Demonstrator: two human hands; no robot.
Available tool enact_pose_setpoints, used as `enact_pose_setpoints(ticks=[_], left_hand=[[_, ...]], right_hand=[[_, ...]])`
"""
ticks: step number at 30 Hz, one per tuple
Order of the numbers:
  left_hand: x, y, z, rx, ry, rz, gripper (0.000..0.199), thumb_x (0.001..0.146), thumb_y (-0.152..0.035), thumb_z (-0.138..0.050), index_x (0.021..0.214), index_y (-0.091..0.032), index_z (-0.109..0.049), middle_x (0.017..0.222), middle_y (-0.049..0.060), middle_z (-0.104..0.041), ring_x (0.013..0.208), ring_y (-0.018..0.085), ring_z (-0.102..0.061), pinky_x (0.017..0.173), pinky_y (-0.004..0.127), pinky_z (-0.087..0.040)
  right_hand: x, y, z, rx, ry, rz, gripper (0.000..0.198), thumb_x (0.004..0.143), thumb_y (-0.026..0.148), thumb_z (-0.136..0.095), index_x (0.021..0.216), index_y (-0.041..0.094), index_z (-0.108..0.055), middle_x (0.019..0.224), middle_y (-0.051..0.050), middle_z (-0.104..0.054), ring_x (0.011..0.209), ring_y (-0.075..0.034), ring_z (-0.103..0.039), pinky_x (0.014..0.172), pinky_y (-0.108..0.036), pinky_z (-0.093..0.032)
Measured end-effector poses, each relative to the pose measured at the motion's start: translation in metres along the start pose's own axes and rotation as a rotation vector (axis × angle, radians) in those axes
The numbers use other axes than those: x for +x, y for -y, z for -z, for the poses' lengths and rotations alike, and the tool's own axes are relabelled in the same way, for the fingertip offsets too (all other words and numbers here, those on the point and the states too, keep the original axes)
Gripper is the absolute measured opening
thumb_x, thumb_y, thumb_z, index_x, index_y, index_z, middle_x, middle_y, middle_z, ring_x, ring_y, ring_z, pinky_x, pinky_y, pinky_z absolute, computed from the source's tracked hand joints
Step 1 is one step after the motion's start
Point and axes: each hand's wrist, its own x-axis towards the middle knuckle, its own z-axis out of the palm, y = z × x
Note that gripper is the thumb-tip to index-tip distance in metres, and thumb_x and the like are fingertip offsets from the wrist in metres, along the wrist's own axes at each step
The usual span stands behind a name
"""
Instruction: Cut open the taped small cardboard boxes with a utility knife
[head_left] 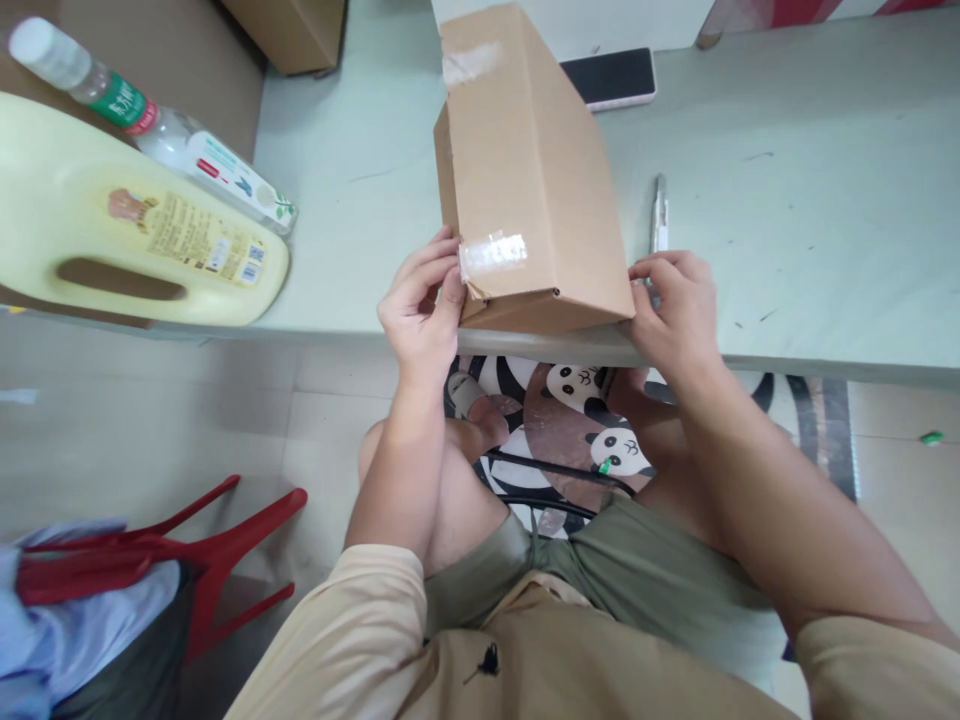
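Holding cardboard box (506,170) at near edge of worktop (787,250). Pinching taped near corner with left hand (424,310), opposite near corner with right hand (671,305), likely to steady both sides. Got slim cutter (660,220) just beyond right hand, presumably for easy reach.

The cardboard box (502,170) partly hides a black-topped slab (613,80) (its left end).
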Motion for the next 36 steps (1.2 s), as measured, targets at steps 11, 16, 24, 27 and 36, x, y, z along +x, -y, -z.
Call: enact_pose_setpoints(ticks=[11, 16, 24, 27, 36], left_hand=[[-0.0011, 0.0068, -0.0045, -0.091, -0.046, -0.06, 0.037, 0.086, -0.06, -0.071, 0.093, -0.025, -0.064, 0.095, 0.001, -0.068, 0.113, 0.025, -0.072, 0.104, 0.048, -0.058], [-0.0006, 0.0057, -0.0049, -0.032, -0.074, -0.031, 0.041, 0.084, -0.063, -0.07, 0.089, -0.024, -0.057, 0.095, 0.001, -0.067, 0.112, 0.023, -0.072, 0.106, 0.049, -0.057], [0.0003, 0.0064, -0.0072, -0.044, -0.126, -0.099, 0.043, 0.081, -0.064, -0.073, 0.082, -0.022, -0.063, 0.083, -0.002, -0.067, 0.094, 0.018, -0.074, 0.103, 0.045, -0.059], [-0.0009, 0.0042, -0.0082, -0.078, -0.169, -0.102, 0.038, 0.082, -0.059, -0.076, 0.081, -0.022, -0.066, 0.083, -0.002, -0.068, 0.09, 0.017, -0.075, 0.1, 0.045, -0.06], [-0.0062, 0.0065, -0.0073, -0.087, -0.188, -0.082, 0.028, 0.083, -0.052, -0.077, 0.089, -0.025, -0.074, 0.09, -0.001, -0.071, 0.099, 0.021, -0.075, 0.1, 0.047, -0.06]], right_hand=[[0.0006, -0.0008, 0.0, 0.018, 0.015, -0.001, 0.016, 0.088, 0.027, -0.05, 0.091, 0.025, -0.066, 0.103, -0.01, -0.065, 0.105, -0.029, -0.06, 0.097, -0.053, -0.047], [0.0005, -0.0008, 0.0, 0.017, 0.012, -0.005, 0.015, 0.088, 0.027, -0.05, 0.091, 0.025, -0.066, 0.102, -0.01, -0.066, 0.104, -0.029, -0.061, 0.097, -0.052, -0.048], [0.0003, -0.0021, -0.0014, 0.015, 0.01, -0.012, 0.017, 0.089, 0.027, -0.05, 0.093, 0.025, -0.066, 0.104, -0.01, -0.066, 0.106, -0.029, -0.061, 0.097, -0.052, -0.046], [0.0006, -0.0017, -0.001, 0.025, 0.019, -0.016, 0.017, 0.088, 0.028, -0.051, 0.093, 0.024, -0.067, 0.104, -0.011, -0.066, 0.106, -0.03, -0.061, 0.097, -0.053, -0.047], [0.002, -0.0002, 0.0036, 0.039, 0.029, -0.029, 0.018, 0.091, 0.029, -0.048, 0.095, 0.025, -0.065, 0.101, -0.009, -0.067, 0.101, -0.027, -0.062, 0.092, -0.048, -0.049]])
